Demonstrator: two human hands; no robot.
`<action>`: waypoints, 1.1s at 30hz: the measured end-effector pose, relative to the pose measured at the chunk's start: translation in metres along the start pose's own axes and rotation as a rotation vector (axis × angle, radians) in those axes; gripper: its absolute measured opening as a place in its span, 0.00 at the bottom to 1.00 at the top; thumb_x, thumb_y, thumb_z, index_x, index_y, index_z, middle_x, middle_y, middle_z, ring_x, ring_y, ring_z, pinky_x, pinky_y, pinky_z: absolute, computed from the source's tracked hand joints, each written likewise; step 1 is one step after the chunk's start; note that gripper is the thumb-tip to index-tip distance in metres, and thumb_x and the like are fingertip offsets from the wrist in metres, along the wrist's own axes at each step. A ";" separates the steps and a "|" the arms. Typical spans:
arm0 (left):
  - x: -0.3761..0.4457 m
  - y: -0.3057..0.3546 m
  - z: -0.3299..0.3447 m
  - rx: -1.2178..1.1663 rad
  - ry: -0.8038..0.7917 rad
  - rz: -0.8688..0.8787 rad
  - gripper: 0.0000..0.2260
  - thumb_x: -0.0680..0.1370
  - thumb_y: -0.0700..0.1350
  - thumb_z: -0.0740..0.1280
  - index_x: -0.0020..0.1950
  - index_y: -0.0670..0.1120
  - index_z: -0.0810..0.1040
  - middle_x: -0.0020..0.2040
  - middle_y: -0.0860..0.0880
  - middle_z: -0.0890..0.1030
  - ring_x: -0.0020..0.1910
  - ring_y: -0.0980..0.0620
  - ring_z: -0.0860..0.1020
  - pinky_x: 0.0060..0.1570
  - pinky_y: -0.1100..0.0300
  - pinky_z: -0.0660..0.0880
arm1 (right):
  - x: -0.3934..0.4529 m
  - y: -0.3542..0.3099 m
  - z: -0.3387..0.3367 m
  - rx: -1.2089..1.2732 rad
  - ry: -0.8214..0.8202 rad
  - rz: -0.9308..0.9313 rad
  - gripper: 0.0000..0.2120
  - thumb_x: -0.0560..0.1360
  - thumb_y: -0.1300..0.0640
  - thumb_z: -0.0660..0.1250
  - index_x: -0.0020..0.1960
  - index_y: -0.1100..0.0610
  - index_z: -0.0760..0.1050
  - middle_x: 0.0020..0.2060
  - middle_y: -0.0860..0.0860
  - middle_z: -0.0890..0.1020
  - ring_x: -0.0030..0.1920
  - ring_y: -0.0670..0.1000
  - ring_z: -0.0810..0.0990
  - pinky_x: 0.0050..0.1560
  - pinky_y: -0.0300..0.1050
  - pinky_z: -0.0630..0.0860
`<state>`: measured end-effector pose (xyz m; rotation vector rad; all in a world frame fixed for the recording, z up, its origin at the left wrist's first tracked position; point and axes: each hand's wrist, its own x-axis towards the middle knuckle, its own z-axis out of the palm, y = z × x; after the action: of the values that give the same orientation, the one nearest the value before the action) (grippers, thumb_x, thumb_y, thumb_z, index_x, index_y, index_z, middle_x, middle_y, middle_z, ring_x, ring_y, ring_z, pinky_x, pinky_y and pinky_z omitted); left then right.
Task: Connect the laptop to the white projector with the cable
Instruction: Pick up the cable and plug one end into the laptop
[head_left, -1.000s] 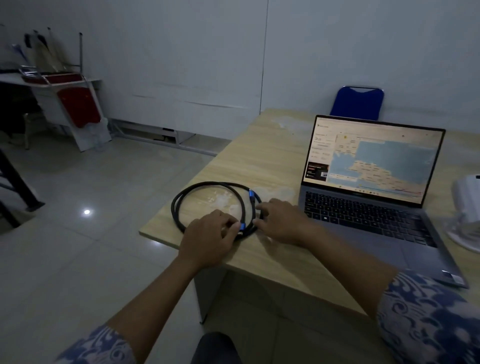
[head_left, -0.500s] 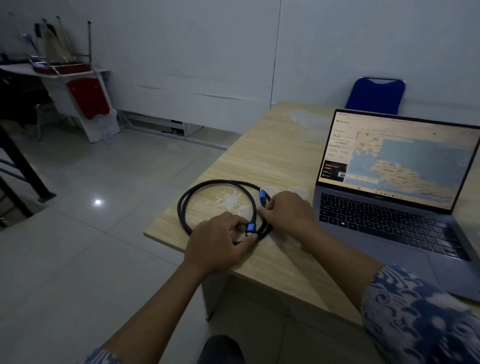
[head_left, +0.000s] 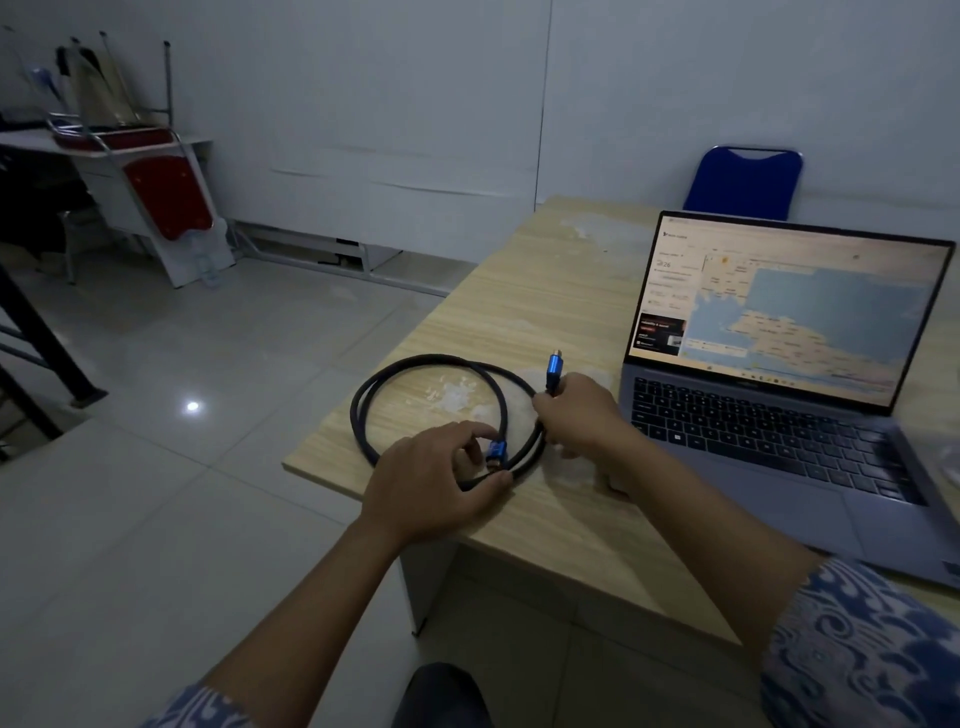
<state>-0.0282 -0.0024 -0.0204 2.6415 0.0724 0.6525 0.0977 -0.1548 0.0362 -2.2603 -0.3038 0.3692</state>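
Dim tiled room; a scuffed wooden bench (head_left: 524, 291) carries the coiled cable (head_left: 415, 364) and an open laptop (head_left: 779, 415), its right edge cut off. The right hand (head_left: 582, 415) pinches one blue plug (head_left: 554, 369) upright; the left hand (head_left: 441, 483) curls around the other plug (head_left: 496, 453).

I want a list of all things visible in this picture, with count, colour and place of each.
cable: 1, black with blue plugs, coiled at the table's near left corner
laptop: 1, grey, open with a map on screen, right on the table
table: 1, light wood, centre right
blue chair: 1, behind the table at the wall
red chair: 1, upturned on the far left desk
left hand: on the coil at one plug
right hand: holds the other plug raised
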 end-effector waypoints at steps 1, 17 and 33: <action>-0.001 0.000 -0.001 -0.011 -0.014 0.008 0.23 0.72 0.67 0.67 0.63 0.58 0.78 0.46 0.61 0.82 0.39 0.63 0.78 0.40 0.64 0.78 | -0.005 0.002 -0.002 0.050 -0.017 0.025 0.11 0.80 0.54 0.61 0.54 0.61 0.77 0.45 0.59 0.82 0.46 0.59 0.84 0.47 0.55 0.83; -0.043 0.009 0.000 0.134 0.107 -0.497 0.41 0.67 0.70 0.71 0.73 0.50 0.68 0.74 0.42 0.61 0.72 0.38 0.61 0.66 0.39 0.65 | -0.068 0.032 -0.016 0.762 0.076 0.046 0.09 0.84 0.56 0.59 0.61 0.58 0.72 0.53 0.58 0.81 0.47 0.56 0.87 0.37 0.50 0.85; 0.041 0.009 0.028 0.215 -0.056 -0.515 0.42 0.70 0.77 0.57 0.70 0.45 0.68 0.74 0.36 0.64 0.69 0.35 0.64 0.66 0.42 0.63 | -0.075 0.041 -0.014 1.024 0.092 0.089 0.05 0.84 0.57 0.60 0.55 0.57 0.73 0.53 0.56 0.84 0.52 0.56 0.86 0.47 0.56 0.84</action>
<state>0.0204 -0.0155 -0.0219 2.6691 0.8152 0.4102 0.0369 -0.2162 0.0267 -1.2758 0.0491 0.3529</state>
